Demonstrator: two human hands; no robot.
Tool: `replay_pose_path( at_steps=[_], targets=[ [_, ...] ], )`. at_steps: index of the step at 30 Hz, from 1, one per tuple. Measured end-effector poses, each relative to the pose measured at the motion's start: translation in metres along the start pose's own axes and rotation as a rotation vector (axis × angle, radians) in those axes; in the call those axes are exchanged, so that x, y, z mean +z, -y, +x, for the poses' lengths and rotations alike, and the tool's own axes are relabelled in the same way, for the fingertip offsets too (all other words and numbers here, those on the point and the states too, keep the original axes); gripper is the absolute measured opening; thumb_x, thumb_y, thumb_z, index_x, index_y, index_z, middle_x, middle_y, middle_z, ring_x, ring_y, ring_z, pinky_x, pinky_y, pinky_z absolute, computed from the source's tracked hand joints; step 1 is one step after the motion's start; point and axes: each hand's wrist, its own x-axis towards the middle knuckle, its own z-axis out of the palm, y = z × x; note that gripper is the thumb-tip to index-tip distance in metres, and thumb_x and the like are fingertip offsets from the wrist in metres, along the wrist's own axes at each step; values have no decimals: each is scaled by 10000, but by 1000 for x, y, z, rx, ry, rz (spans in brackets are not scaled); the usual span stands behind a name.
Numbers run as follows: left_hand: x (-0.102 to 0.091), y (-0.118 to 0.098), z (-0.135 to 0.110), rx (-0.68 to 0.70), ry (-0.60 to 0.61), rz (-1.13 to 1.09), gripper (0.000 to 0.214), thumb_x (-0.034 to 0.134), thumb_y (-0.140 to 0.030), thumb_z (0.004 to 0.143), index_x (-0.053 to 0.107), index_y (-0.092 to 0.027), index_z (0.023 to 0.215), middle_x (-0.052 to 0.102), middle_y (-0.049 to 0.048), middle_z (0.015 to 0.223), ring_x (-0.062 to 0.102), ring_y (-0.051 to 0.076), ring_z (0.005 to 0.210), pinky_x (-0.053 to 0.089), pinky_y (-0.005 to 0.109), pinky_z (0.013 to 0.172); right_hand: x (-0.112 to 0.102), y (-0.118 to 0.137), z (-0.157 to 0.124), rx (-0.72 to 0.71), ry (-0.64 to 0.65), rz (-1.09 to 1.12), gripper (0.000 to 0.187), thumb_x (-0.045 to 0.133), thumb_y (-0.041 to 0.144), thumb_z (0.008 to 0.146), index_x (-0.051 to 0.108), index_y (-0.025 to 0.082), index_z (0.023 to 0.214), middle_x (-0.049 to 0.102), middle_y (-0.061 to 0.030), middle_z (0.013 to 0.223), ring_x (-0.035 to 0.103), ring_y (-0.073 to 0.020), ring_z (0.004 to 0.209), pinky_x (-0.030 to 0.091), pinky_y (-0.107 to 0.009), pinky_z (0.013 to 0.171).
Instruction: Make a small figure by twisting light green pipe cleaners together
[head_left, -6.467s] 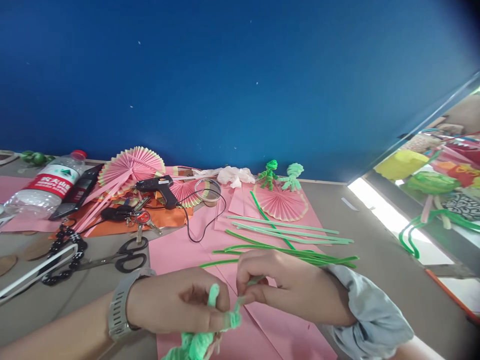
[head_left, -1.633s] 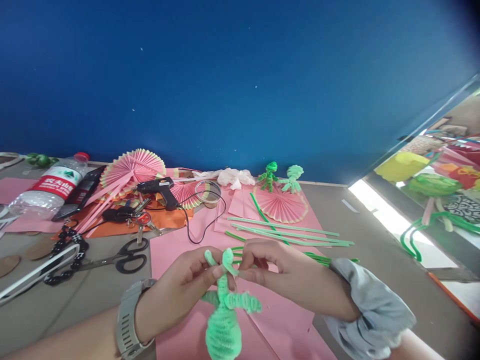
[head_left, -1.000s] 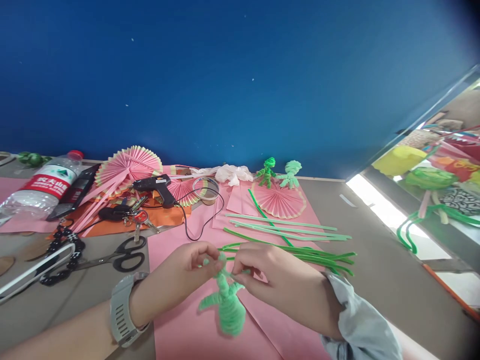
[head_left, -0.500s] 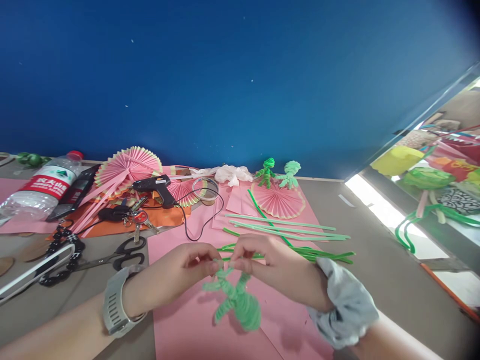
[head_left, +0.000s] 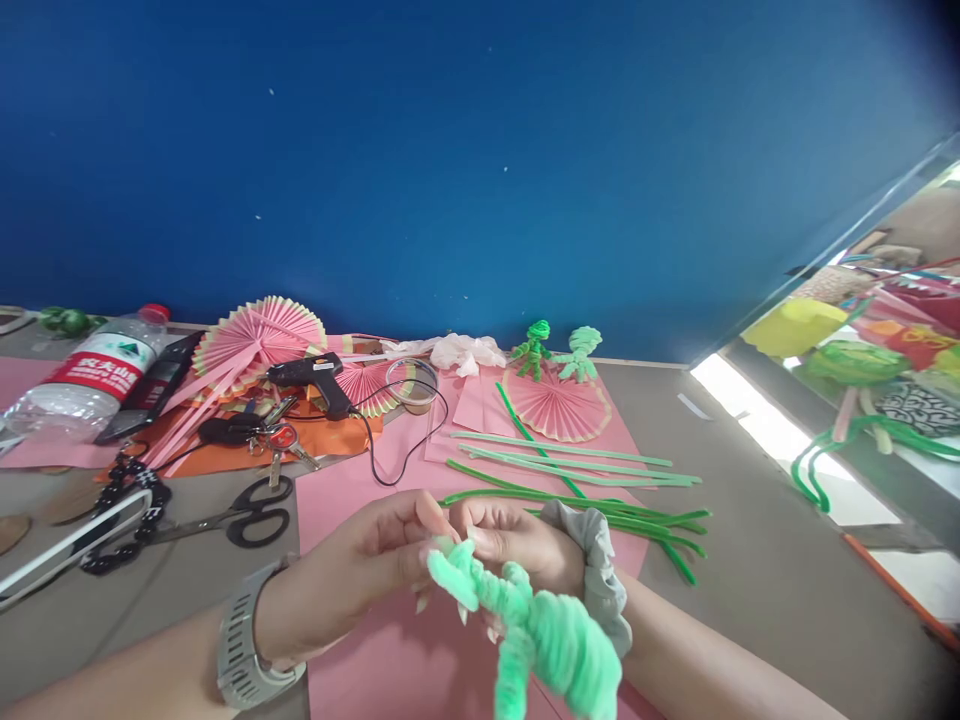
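Both my hands hold a light green pipe-cleaner figure [head_left: 536, 630] above the pink paper sheet [head_left: 352, 490]. My left hand [head_left: 360, 570], with a grey watch on the wrist, pinches the figure's top end between thumb and fingertips. My right hand [head_left: 517, 545], with a grey scrunchie at the wrist, is closed on the same end from the other side. The figure's wound, thick body points toward the camera, with short limbs sticking out.
Loose green pipe cleaners [head_left: 600, 480] lie right of the hands. Two finished green figures [head_left: 559, 350] stand by a pink paper fan [head_left: 559, 405]. Scissors [head_left: 240, 518], keys, a glue gun [head_left: 311, 375] and a water bottle [head_left: 82, 375] are at the left.
The figure has swung up toward the camera, its body now in front of my right wrist. My right hand has turned and drawn closer to my left hand.
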Motion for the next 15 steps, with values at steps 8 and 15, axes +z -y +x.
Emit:
replay_pose_path(
  at_steps=[8,15],
  targets=[
    [12,2,2,68,-156,-201,172,464,-186,876,556,-148,735,558,0,691,518,70,633,420,182,638,8,-16,2,-166,-124,41,393,617,605,582,499,268,745,441,34,544,361,-114,452,314,-262,457],
    [5,3,7,69,-273,-71,99,523,-240,845,545,-160,789,595,7,745,552,86,682,451,191,643,12,-21,8,-191,-250,33,304,579,551,680,542,252,644,363,33,512,249,-92,424,242,-263,442]
  ],
)
